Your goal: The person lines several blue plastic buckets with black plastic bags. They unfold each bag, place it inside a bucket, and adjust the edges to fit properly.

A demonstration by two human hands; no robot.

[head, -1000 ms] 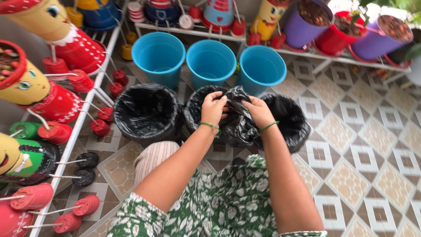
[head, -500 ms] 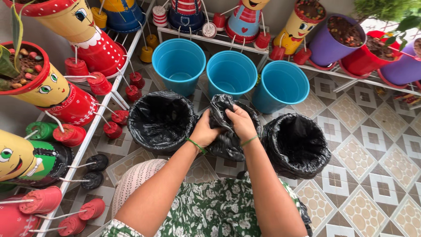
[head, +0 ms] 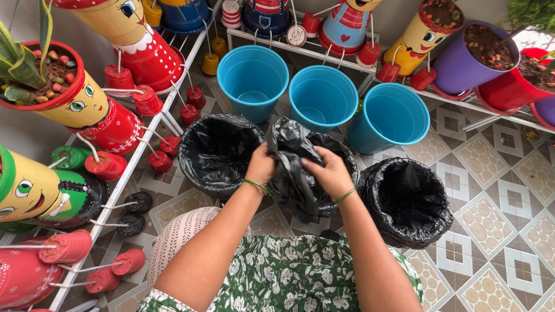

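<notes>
A crumpled black plastic bag (head: pixel 293 167) hangs between my two hands above the middle black-lined bin (head: pixel 341 151). My left hand (head: pixel 261 164) grips its left side and my right hand (head: pixel 328 171) grips its right side. Each wrist wears a thin green band. One black-lined bin (head: pixel 217 151) stands to the left and another black-lined bin (head: pixel 407 199) to the right. Behind them three unlined blue buckets stand in a row: a left blue bucket (head: pixel 252 78), a middle blue bucket (head: pixel 322 98) and a right blue bucket (head: pixel 393 118).
A white rack (head: pixel 144 150) on the left carries painted doll-shaped pots (head: pixel 87 110) with dangling red legs. A back rack (head: pixel 324 52) holds more painted figures, a purple pot (head: pixel 468 60) and a red pot with soil. The floor (head: pixel 503 190) is patterned tile. My knees in green floral cloth fill the bottom.
The view has shifted, so everything sits a little further right. My hands have drawn slightly apart and lifted the black bag, which now hangs longer between them.
</notes>
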